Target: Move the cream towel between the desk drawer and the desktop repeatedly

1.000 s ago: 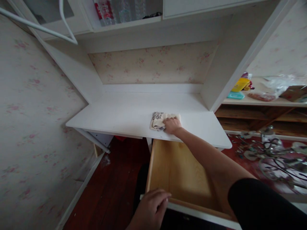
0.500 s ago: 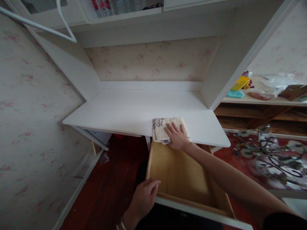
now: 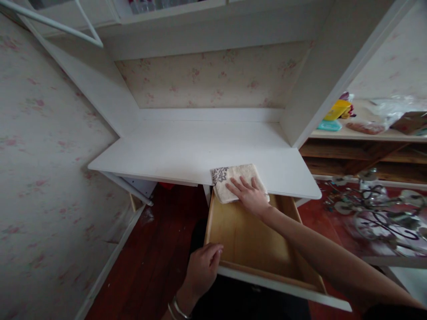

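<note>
My right hand (image 3: 251, 195) lies flat with spread fingers on a folded cream cloth (image 3: 247, 171) that has a dark leafy print at its left end. The cloth rests on the front edge of the white desk top (image 3: 173, 149), and its near side hangs over the edge above the pulled-out drawer (image 3: 247, 240). Inside the drawer, the part I can see is bare pale wood. My left hand (image 3: 203, 269) is closed in a loose fist at the drawer's front left corner, with nothing visible in it and a bracelet at the wrist.
Above the desk runs a white hutch shelf (image 3: 173, 18) with bottles on it. A white bent bar (image 3: 66, 29) juts in at the upper left. To the right are a low shelf with a yellow item (image 3: 337, 110) and bags, and a chandelier (image 3: 390, 218) on the red floor.
My right hand and the cloth have shifted slightly toward me, so more of the cloth overhangs the desk edge. The view has tilted down a little. My left hand stays at the drawer corner.
</note>
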`<state>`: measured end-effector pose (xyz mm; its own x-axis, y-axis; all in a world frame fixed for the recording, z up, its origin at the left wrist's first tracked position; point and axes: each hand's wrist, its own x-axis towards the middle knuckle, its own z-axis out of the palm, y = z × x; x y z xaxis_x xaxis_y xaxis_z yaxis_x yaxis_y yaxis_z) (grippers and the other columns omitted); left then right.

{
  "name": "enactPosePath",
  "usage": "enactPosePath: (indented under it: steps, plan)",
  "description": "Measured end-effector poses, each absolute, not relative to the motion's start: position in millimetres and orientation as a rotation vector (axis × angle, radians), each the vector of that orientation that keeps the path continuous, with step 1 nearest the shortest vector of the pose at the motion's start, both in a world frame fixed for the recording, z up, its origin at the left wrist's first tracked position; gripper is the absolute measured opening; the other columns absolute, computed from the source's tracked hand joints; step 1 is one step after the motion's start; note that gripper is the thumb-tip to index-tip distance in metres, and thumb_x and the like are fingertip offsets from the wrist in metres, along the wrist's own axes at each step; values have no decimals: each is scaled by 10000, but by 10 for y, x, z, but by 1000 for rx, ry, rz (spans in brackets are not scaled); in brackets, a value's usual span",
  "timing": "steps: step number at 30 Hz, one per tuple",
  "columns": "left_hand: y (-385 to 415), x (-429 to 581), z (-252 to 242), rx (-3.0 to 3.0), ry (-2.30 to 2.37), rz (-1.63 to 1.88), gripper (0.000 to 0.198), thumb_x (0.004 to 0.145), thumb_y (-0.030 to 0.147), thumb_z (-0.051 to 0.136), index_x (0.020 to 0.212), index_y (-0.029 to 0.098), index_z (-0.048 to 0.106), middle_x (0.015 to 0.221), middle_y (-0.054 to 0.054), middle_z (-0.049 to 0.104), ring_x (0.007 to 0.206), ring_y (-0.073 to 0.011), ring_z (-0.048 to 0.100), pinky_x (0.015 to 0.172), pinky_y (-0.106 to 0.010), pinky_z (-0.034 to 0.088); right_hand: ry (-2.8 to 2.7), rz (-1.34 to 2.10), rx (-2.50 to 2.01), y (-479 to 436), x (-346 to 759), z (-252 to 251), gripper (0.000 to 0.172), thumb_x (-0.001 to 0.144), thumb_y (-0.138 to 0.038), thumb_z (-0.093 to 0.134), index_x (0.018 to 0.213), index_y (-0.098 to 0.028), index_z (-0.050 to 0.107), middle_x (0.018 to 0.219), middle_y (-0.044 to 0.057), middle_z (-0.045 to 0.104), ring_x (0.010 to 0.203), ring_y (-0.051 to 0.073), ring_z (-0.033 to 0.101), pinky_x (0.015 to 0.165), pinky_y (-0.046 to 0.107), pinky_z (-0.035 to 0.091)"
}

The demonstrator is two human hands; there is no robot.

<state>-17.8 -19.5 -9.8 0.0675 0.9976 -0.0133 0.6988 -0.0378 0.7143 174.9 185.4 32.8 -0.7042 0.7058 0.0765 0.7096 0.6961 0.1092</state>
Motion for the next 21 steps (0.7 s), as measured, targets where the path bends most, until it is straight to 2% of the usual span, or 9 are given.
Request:
enactPosePath:
  steps: [3,5,8,9,11,13,15,21]
  plan:
    - [-204,-172,-127,1826,1705,705,279,936,220,429,1033,272,686,983,4,729,895,-122,680,820,-205,524,-2855,-194,-1171,1461,1729,193,704,861,-56,403,1508,-309,289,1583,20,180,1420,405,143,1042,739,183]
    - [-206,-170,-140,1875,1713,690,270,927,207,443,1021,268,688,961,5,732,871,-124,684,802,-206,525,-2879,-93,-1192,1197,1700,8,702,864,-75,419,1503,-335,291,1586,15,166,1423,406,133,1032,754,185]
    - [-196,-174,-147,1948,1707,693,274,918,187,448,1029,263,687,942,3,735,837,-121,687,779,-202,525,-2990,333,-1342,909,1637,-341,696,854,-115,445,1494,-348,305,1582,38,193,1404,402,214,996,721,289]
    - [-191,-175,-149,1967,1700,703,277,917,183,446,1029,260,688,939,1,735,830,-120,688,773,-201,526,-3027,508,-1389,854,1613,-454,698,841,-148,473,1492,-342,314,1585,46,185,1403,422,200,978,731,294]
    - [-184,-175,-157,2008,1688,716,280,916,177,442,1017,251,691,930,-6,737,817,-122,689,757,-203,527,-3077,748,-1391,803,1563,-645,706,817,-234,527,1491,-307,330,1594,71,142,1409,464,104,964,783,218]
    - [-184,-168,-172,2046,1700,710,279,909,169,444,1005,246,694,924,-10,738,807,-128,690,746,-212,527,-3092,798,-1331,813,1506,-778,722,811,-299,547,1496,-265,324,1599,98,85,1412,474,-12,952,826,84]
    - [-193,-154,-193,2080,1739,664,276,896,159,457,997,252,695,920,-7,739,800,-134,689,740,-223,523,-3062,768,-1333,860,1438,-860,733,820,-302,532,1509,-248,291,1601,105,51,1417,455,-61,940,835,9]
    - [-245,-113,-269,2199,1886,477,259,857,138,482,950,268,686,812,7,731,715,-154,677,657,-253,489,-2945,747,-1550,1106,1195,-919,721,843,-274,497,1518,-312,244,1609,49,26,1423,429,-85,925,840,-23]
